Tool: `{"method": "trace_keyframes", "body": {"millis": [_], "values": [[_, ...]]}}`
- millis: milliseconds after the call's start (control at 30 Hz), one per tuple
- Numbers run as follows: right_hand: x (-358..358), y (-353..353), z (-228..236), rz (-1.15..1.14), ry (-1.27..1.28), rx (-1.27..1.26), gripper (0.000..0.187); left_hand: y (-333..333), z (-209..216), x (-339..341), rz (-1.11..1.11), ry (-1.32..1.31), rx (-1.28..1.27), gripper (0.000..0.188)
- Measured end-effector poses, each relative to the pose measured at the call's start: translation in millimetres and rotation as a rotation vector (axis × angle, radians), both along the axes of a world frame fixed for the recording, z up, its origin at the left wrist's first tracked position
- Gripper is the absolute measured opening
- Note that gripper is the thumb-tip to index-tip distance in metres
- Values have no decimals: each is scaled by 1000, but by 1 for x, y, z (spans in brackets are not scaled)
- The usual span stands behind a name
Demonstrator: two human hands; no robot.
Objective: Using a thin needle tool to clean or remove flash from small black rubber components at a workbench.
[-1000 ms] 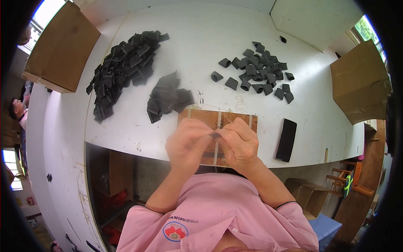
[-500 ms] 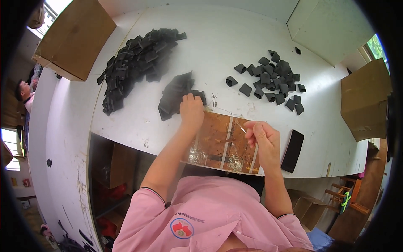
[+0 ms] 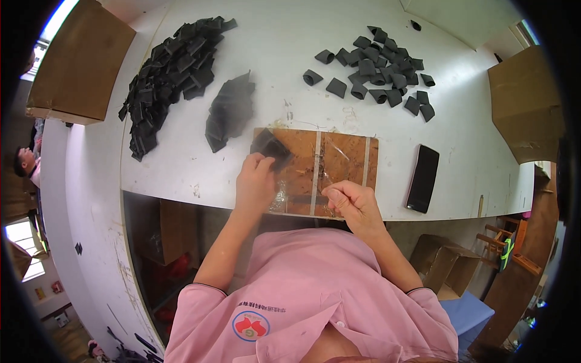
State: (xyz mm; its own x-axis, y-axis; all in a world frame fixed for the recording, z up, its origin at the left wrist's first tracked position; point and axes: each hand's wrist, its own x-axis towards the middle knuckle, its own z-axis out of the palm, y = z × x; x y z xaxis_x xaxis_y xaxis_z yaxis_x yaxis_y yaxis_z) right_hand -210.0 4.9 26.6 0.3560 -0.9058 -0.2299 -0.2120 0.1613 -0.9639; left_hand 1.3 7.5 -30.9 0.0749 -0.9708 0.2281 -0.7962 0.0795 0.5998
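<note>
a flat black piece (image 3: pixel 270 148) was pinched by the left hand (image 3: pixel 254 184) over the brown board (image 3: pixel 348 158); the right hand (image 3: pixel 354 206) was pressed together, its hold untellable. many flat pieces (image 3: pixel 172 75) were left heaped; fewer looped pieces (image 3: pixel 366 68) were seemingly done.

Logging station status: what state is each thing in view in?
Left hand: closed on a black piece
Right hand: pinched shut; anything held unclear
Black piece: held by near edge
Wooden board: lying flat
Phone: flat, screen dark
Black tubes: heaped, some open-ended
Flat black pieces: two heaps
</note>
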Motion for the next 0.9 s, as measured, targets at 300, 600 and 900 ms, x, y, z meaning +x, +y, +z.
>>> {"method": "trace_keyframes", "body": {"millis": [300,600,900], "values": [[4,9,-7,35,103,-86,20,-7,-17,2,-25,-242,-75,22],[17,5,-8,-18,-38,152,33,5,36,-4,-162,62,-271,12],[28,10,12,-158,-354,358,11,46,59,-41,-5,631,-161,9]]}}
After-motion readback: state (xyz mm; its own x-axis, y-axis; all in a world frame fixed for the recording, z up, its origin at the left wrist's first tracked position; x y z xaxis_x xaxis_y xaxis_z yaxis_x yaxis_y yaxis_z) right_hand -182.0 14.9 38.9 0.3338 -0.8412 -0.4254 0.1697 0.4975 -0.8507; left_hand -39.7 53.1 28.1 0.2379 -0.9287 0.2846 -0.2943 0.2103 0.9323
